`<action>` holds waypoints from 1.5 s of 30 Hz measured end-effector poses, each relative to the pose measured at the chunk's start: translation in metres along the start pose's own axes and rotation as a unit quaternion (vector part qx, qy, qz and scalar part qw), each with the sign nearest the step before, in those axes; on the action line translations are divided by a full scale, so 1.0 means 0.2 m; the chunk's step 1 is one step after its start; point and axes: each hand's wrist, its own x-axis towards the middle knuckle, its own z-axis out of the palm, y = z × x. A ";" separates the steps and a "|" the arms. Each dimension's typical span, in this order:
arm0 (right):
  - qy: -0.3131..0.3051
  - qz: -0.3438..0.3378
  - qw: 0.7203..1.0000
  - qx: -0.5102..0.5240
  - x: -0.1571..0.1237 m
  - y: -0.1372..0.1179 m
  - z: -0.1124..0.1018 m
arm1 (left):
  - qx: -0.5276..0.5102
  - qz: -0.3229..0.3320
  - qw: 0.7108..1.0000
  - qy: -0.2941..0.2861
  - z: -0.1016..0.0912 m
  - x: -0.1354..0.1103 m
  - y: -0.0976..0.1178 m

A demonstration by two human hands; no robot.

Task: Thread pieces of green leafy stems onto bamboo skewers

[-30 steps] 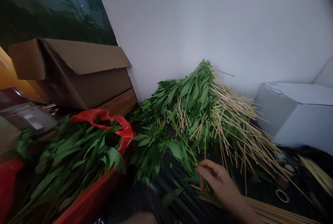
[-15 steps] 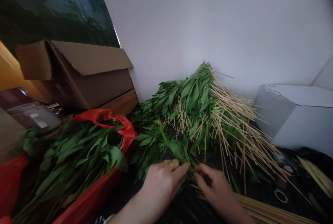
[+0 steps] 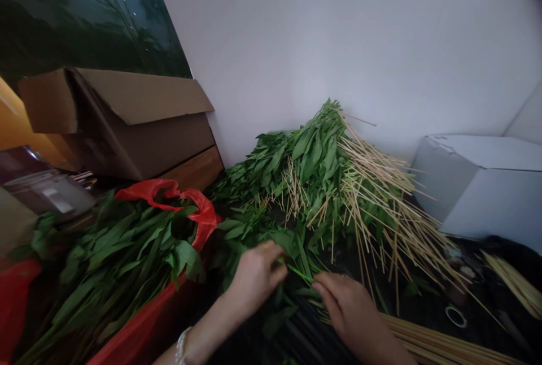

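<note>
Between my hands runs a thin green stem (image 3: 300, 274), slanting down to the right. My left hand (image 3: 257, 272) is closed around its leafy end, the fingers curled. At the other end my right hand (image 3: 345, 304) pinches the stem between thumb and forefinger. Beyond them lies a heap of leafy greens (image 3: 315, 153) whose bundles carry thin wooden sticks (image 3: 381, 184) fanning out to the right. Loose leaves (image 3: 282, 317) hang under my left hand, their link to the stem unclear.
At the left a red plastic bag (image 3: 146, 311) holds more leafy stems (image 3: 122, 246). Behind it stands an open cardboard box (image 3: 156, 144). A white box (image 3: 474, 184) sits at the right. More sticks (image 3: 432, 337) lie beside my right forearm, near a pale ring (image 3: 456, 316).
My hands have moved apart: the left shifted left, the right slightly right and down. The green stem now shows stretched between them.
</note>
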 end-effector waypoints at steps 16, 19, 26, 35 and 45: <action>-0.065 -0.024 0.995 -0.066 0.01 -0.03 -0.02 | -0.055 0.107 0.975 -0.187 -0.03 0.06 0.14; -0.071 -0.012 0.994 -0.080 0.01 -0.05 -0.03 | 0.025 0.151 0.963 -0.220 -0.02 0.05 0.16; -0.100 0.081 0.982 0.138 0.05 -0.13 -0.09 | -0.097 0.086 0.980 -0.152 0.03 0.00 0.20; -0.130 0.206 0.905 0.348 -0.12 -0.14 -0.18 | -0.640 -0.232 0.733 -0.018 -0.25 0.12 -0.11; -0.073 0.273 0.897 0.341 -0.27 -0.08 -0.18 | 0.046 -0.236 0.960 0.143 -0.31 0.32 -0.18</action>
